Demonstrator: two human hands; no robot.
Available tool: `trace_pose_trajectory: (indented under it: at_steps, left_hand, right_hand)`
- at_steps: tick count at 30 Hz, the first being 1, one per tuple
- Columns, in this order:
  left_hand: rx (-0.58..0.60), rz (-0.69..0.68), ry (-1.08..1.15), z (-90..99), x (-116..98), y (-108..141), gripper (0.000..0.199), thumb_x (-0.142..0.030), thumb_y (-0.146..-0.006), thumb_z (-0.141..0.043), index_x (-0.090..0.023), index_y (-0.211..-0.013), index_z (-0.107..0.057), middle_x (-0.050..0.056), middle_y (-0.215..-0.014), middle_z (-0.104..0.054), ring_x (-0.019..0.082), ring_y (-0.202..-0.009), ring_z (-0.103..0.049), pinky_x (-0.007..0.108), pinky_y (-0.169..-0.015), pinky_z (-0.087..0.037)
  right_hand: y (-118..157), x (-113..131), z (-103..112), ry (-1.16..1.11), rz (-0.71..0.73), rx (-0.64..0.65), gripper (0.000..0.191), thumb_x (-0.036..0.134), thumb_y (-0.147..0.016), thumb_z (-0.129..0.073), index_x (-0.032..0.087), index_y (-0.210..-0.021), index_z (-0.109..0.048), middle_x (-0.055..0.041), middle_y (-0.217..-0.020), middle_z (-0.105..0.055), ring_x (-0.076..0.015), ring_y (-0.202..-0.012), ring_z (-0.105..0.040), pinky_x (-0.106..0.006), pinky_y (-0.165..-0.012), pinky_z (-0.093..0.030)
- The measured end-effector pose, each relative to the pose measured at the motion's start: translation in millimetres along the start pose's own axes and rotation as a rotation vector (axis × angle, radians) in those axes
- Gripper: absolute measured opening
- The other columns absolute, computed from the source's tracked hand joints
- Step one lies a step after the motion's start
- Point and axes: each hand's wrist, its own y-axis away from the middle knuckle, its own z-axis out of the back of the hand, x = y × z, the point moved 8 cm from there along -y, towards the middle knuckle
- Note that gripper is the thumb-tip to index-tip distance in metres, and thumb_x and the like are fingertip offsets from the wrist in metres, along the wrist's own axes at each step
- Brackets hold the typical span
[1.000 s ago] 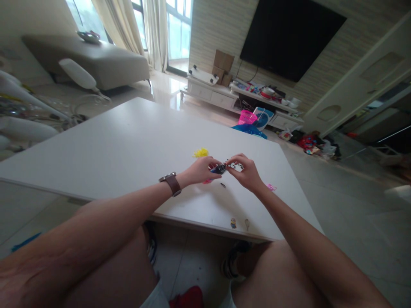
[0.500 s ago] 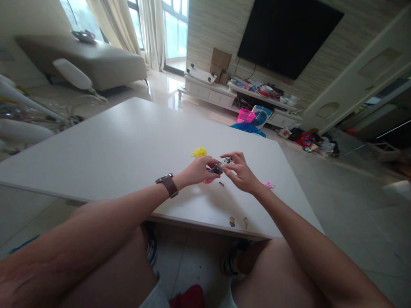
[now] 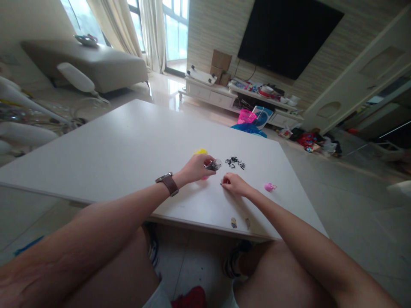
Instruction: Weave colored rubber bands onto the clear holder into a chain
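Note:
My left hand is closed around a small clear jar, tilted with its mouth to the right and dark pieces inside. On the white table, my right hand pinches at a small black piece, fingertips down at the tabletop. Beyond that hand lies a loose pile of small black pieces, too small to name. Partly behind my left hand sit a yellow heap and something pink.
A pink item with a loop lies to the right. Two small stickers, one a yellow-and-blue figure, are near the front edge. Past the table stand a pink basket and a blue bag.
My right hand has moved from the jar's mouth down and nearer to me, onto the small black piece on the table. The black pile is now uncovered. My left hand has shifted slightly left.

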Motion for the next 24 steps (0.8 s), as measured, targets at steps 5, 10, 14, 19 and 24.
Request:
trace_pose_trajectory:
  at_steps: [5, 10, 14, 19, 24]
  left_hand:
    - [0.013, -0.019, -0.130, -1.8, 1.4, 0.2, 0.033, -0.026, -0.068, -0.075, -0.018, -0.100, -0.078, 0.005, -0.086, -0.074, 0.018, -0.078, -0.065, 0.028, -0.072, -0.049]
    - [0.040, -0.038, -0.155, -6.0, 0.3, 2.0, 0.037, -0.027, -0.068, -0.073, -0.020, -0.104, -0.079, 0.005, -0.086, -0.074, 0.019, -0.078, -0.064, 0.028, -0.071, -0.047]
    - [0.090, -0.071, -0.108, -12.4, -6.2, 4.4, 0.036, -0.023, -0.069, -0.071, -0.021, -0.103, -0.079, 0.004, -0.085, -0.074, 0.017, -0.077, -0.063, 0.026, -0.070, -0.047]
    - [0.100, -0.057, 0.002, -16.1, -9.9, 4.9, 0.032, -0.021, -0.069, -0.071, -0.019, -0.100, -0.078, 0.004, -0.085, -0.074, 0.016, -0.077, -0.064, 0.026, -0.070, -0.049]
    - [0.024, 0.045, 0.175, -10.3, -1.6, 1.1, 0.033, -0.026, -0.070, -0.075, -0.017, -0.101, -0.075, 0.004, -0.090, -0.075, 0.017, -0.083, -0.068, 0.028, -0.076, -0.053]
  right_hand:
    - [-5.7, 18.6, 32.0, -0.036, 0.018, -0.143, 0.007, 0.013, -0.088, -0.058, 0.017, -0.083, -0.062, -0.0036, -0.079, -0.064, -0.0156, -0.072, -0.057, -0.027, -0.068, -0.044]
    - [9.6, 53.3, 85.7, -0.157, 0.219, -0.400, 0.005, 0.020, -0.089, -0.062, 0.019, -0.084, -0.064, -0.0030, -0.080, -0.065, -0.0159, -0.074, -0.060, -0.028, -0.068, -0.047]
    - [19.1, 78.0, 83.6, -0.156, 0.344, -0.365, 0.009, 0.021, -0.090, -0.063, 0.019, -0.084, -0.069, -0.0036, -0.080, -0.066, -0.0145, -0.069, -0.059, -0.028, -0.066, -0.048]
    - [20.5, 76.1, 94.3, -0.236, 0.311, -0.459, 0.010, 0.025, -0.090, -0.064, 0.019, -0.093, -0.073, -0.0039, -0.085, -0.073, -0.0153, -0.073, -0.065, -0.027, -0.068, -0.051]
    - [3.2, -3.5, 112.3, -0.146, 0.032, -0.584, 0.012, 0.026, -0.087, -0.064, 0.017, -0.093, -0.071, -0.0065, -0.092, -0.074, -0.0186, -0.079, -0.068, -0.032, -0.075, -0.054]
